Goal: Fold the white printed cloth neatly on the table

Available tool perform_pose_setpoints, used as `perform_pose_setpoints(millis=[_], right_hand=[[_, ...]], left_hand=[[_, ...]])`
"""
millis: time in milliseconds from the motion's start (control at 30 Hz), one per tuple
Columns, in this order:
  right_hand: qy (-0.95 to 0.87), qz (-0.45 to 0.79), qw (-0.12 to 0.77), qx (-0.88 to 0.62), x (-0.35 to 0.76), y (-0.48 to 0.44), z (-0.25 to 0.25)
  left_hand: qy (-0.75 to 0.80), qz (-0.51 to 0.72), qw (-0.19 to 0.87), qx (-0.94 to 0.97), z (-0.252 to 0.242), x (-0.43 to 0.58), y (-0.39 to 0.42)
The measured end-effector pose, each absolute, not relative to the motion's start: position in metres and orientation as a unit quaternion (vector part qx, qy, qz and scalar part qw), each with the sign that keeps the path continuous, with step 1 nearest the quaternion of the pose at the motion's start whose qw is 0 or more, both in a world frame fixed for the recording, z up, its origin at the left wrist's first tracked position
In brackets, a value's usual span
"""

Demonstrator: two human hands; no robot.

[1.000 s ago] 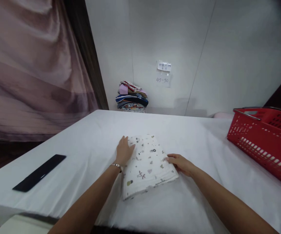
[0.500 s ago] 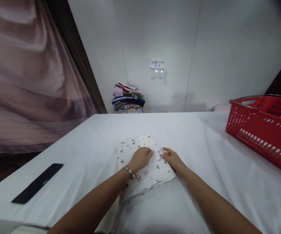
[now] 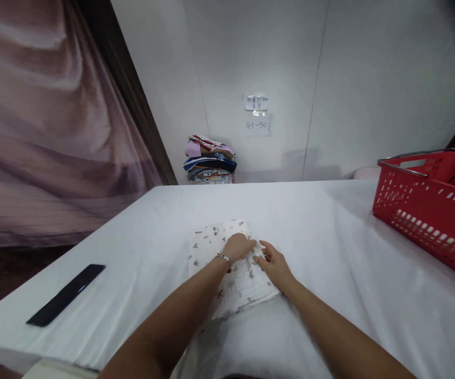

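Observation:
A white muslin cloth (image 3: 206, 245) printed with small grey-green and brown motifs lies folded into a rough rectangle on the white-covered table (image 3: 164, 210). My left hand (image 3: 240, 247), with a bracelet at the wrist, reaches across its top. Its fingers are curled and pinch the cloth near the right edge; the fingertips are partly hidden. Against that right edge rests my right hand (image 3: 275, 267), thumb on the cloth and fingers apart from it. The two hands are close together.
A red plastic basket (image 3: 428, 210) with a metal handle stands at the right. A flat black object (image 3: 67, 295) lies at the left. Behind the table's far edge is a stack of folded fabrics (image 3: 210, 160), below paper signs (image 3: 257, 125) on the wall. A pink curtain (image 3: 53, 121) hangs at left.
My left hand has moved right and slightly away from me, towards the cloth's right edge. The right hand has shifted a little to the left. The view has turned slightly.

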State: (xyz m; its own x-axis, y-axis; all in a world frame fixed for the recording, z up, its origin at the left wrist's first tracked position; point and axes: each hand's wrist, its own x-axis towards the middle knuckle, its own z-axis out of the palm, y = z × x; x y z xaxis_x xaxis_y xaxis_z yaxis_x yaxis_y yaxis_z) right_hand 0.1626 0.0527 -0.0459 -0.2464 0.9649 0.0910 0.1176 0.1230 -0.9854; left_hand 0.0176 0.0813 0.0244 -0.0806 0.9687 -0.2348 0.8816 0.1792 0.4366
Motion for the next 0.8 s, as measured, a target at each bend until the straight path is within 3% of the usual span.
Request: perform_pose_setpoints(millis=[167, 333, 667, 800], right_hand=[[-0.580, 0.533, 0.431, -0.440, 0.164, 0.054, -0.038], [-0.608, 0.485, 0.400, -0.484, 0.172, 0.058, -0.030], [-0.637, 0.489, 0.377, -0.462, 0.180, 0.064, -0.036], [-0.609, 0.513, 0.362, -0.485, 0.183, 0.061, -0.028]], left_hand=[[0.730, 0.112, 0.296, 0.606, 0.017, 0.013, 0.080], [0.725, 0.137, 0.318, 0.595, 0.017, 0.014, 0.078], [0.703, 0.121, 0.175, 0.678, 0.023, 0.033, 0.061], [0.637, 0.152, 0.219, 0.723, 0.025, 0.023, 0.047]])
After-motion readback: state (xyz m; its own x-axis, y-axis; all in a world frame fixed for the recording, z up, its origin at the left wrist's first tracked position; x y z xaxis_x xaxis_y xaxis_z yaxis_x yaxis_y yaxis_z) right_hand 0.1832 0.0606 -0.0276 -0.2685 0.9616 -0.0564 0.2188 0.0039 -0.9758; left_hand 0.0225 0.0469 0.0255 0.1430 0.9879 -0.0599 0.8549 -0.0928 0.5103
